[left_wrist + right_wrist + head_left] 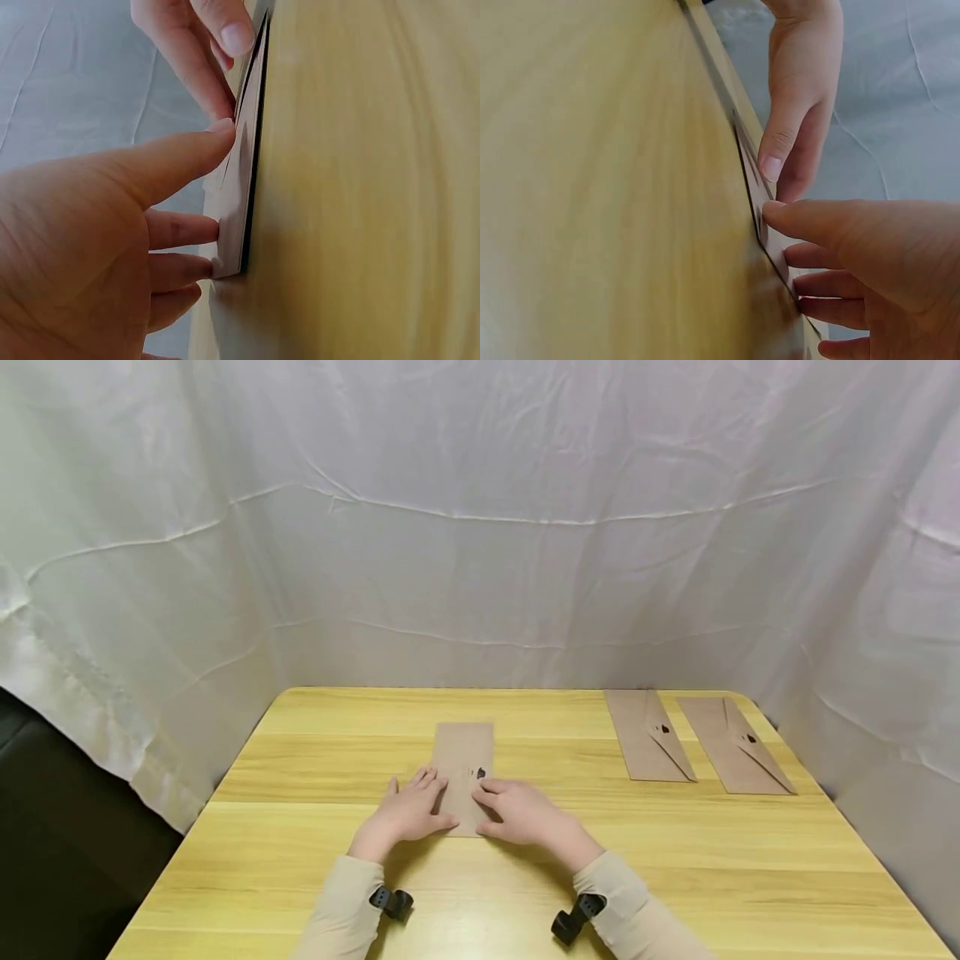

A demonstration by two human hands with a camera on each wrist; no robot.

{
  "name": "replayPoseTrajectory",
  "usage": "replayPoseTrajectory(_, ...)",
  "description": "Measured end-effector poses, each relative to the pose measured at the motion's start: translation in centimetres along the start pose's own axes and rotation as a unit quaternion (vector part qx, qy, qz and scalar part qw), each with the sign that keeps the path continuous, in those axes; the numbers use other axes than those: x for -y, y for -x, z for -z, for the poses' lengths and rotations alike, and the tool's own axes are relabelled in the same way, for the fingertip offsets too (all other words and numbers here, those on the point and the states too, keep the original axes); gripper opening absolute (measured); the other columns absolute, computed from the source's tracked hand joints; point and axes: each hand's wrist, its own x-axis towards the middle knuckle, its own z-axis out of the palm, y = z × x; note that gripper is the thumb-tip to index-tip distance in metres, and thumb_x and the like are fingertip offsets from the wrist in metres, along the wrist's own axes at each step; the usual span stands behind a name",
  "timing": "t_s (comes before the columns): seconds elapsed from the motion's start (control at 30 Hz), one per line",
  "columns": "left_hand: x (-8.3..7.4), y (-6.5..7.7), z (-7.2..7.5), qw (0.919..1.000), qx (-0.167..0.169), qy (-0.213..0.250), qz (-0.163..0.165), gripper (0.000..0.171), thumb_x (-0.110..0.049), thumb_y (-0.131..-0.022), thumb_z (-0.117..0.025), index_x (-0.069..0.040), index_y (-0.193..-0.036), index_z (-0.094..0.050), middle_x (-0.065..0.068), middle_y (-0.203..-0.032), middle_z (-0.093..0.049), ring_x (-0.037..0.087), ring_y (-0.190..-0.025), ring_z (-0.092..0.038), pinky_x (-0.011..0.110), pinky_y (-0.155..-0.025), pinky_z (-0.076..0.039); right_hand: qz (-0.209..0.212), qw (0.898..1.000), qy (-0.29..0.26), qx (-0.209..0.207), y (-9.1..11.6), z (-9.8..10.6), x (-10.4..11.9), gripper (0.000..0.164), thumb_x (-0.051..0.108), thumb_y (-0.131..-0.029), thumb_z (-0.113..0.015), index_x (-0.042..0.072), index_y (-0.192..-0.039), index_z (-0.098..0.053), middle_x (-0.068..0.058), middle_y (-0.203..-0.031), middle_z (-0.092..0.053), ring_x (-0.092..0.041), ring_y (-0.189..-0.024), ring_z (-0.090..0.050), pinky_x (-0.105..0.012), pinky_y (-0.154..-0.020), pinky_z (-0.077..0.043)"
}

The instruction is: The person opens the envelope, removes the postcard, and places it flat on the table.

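Note:
A brown paper envelope (463, 745) lies flat on the wooden table in front of me, a small dark mark (481, 772) on its face. My left hand (408, 810) rests along the envelope's left side, fingers extended and thumb pressing near the lower edge. From the other side my right hand (521, 812) touches it, fingertips by the dark mark and thumb low at the near right corner. In the left wrist view, the left thumb (187, 154) reaches the envelope's near edge. The right wrist view has the right thumb (799, 220) on that same edge.
Two similar brown envelopes, one nearer the middle (633, 743) and one at the far right (712, 743), lie at the back right of the table (315, 760). Pale curtains (525, 568) hang behind and beside it. A dark object (60, 810) stands at the left.

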Motion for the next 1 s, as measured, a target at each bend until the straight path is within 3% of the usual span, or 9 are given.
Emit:
replayPoseTrajectory(0.57,4.1,3.7,0.7,0.9995,-0.024,0.014,0.016,0.078,-0.043,-0.086,-0.07,0.004,-0.143,-0.043,0.024,-0.155,-0.033,0.038,-0.145,-0.031,0.071,-0.112,-0.019,0.055,0.995,0.077,0.021,-2.6,-0.6,4.4,0.058,0.054,-0.093,-0.055,0.023,-0.142,-0.052,-0.001,-0.148,-0.051,-0.015,-0.136,-0.048,-0.049,-0.109,-0.042)
replayPoseTrajectory(1.0,6.8,5.9,1.5,0.9983,-0.04,-0.027,0.032,0.085,-0.05,-0.083,-0.071,0.007,-0.14,-0.045,0.03,-0.15,-0.038,0.043,-0.14,-0.037,0.07,-0.109,-0.026,0.119,0.988,0.086,0.037,-5.7,-1.3,6.1,0.057,0.055,-0.094,-0.052,0.028,-0.145,-0.048,0.003,-0.152,-0.045,-0.014,-0.142,-0.041,-0.051,-0.113,-0.037)
